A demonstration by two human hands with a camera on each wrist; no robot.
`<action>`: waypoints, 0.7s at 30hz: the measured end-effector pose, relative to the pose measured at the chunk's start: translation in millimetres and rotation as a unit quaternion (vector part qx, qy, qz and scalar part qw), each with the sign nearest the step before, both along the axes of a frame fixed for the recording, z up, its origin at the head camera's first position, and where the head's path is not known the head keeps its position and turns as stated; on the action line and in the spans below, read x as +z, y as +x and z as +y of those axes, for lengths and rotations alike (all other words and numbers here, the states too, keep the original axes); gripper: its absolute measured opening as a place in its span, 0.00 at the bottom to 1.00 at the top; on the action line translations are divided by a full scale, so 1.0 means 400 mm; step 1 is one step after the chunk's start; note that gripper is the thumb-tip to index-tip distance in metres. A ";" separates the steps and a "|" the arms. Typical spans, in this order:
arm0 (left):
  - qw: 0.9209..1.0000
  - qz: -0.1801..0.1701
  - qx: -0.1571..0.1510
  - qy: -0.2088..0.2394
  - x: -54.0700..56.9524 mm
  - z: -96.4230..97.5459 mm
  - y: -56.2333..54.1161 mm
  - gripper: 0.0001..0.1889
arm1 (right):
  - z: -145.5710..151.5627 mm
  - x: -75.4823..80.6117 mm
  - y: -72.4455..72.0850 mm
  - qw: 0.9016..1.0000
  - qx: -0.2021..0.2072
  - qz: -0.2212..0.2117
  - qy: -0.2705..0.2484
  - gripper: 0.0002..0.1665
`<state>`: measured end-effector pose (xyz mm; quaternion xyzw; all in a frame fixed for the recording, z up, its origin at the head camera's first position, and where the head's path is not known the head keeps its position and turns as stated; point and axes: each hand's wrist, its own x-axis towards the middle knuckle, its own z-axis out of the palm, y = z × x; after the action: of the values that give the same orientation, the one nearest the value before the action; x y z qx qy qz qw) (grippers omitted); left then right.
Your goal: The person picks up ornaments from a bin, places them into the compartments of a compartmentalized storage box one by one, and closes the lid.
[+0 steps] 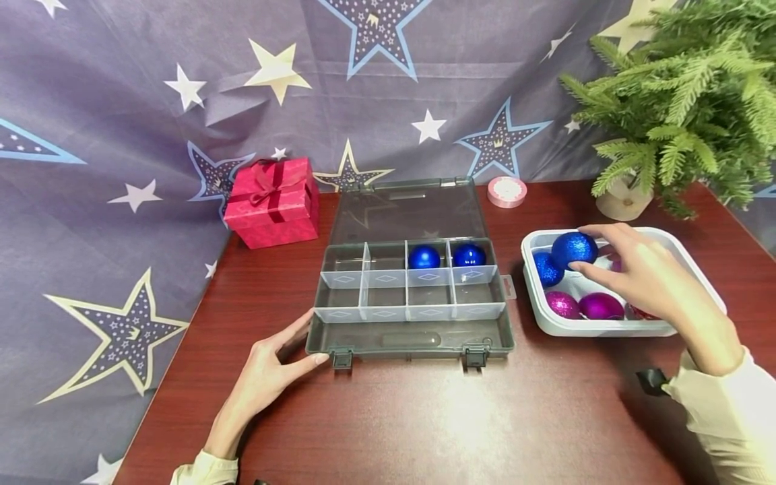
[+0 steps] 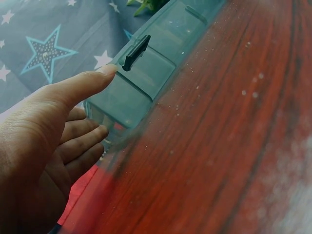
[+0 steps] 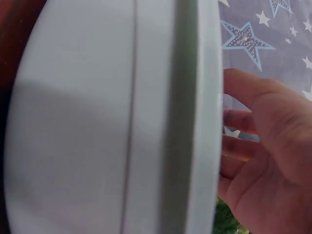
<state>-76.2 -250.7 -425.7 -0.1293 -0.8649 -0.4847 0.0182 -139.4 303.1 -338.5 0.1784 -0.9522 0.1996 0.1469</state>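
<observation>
Reddish wooden tabletop (image 1: 376, 438). Blue glitter ball (image 1: 572, 250): over white tub (image 1: 582, 327), pinched by right hand (image 1: 651, 273); likely light, rigid, brittle, best gripped around its middle. Left hand (image 1: 263, 370): unclenched, touching divided case (image 1: 358, 335).

In the head view, the right hand (image 1: 642, 273) leaves us just a sliver of a red bauble (image 1: 642, 313), and the artificial fir (image 1: 685, 101) runs past the top and right edges. In the right wrist view, we lose the glittery blue bauble (image 1: 572, 250) behind the white tub (image 3: 78, 126).
</observation>
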 end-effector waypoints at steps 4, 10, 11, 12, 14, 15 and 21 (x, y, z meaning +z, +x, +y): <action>1.000 0.006 -0.002 -0.001 0.000 0.000 -0.001 0.39 | -0.021 0.009 0.004 0.999 0.026 0.017 -0.010 0.35; 1.000 0.006 -0.001 -0.003 0.001 0.000 0.001 0.39 | -0.057 0.021 0.003 0.999 0.045 0.024 -0.017 0.35; 1.000 0.003 0.000 -0.002 0.002 0.000 0.001 0.39 | -0.063 0.022 0.001 0.998 0.048 0.024 -0.018 0.35; 1.000 0.002 0.001 -0.004 0.002 0.000 0.001 0.39 | -0.069 0.023 -0.001 0.998 0.053 0.024 -0.022 0.35; 1.000 0.002 0.001 -0.005 0.001 -0.001 0.001 0.39 | -0.081 0.024 -0.005 0.997 0.065 0.029 -0.027 0.35; 1.000 0.004 0.000 -0.007 0.001 -0.001 0.000 0.39 | -0.088 0.024 -0.008 0.996 0.071 0.034 -0.030 0.35; 1.000 0.002 0.000 -0.008 -0.001 -0.003 -0.001 0.39 | -0.131 0.025 -0.023 0.991 0.110 0.060 -0.039 0.35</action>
<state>-76.7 -251.9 -425.9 -0.1303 -0.8686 -0.4778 0.0186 -148.6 250.7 -328.6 0.2882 -0.9078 0.2403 0.1874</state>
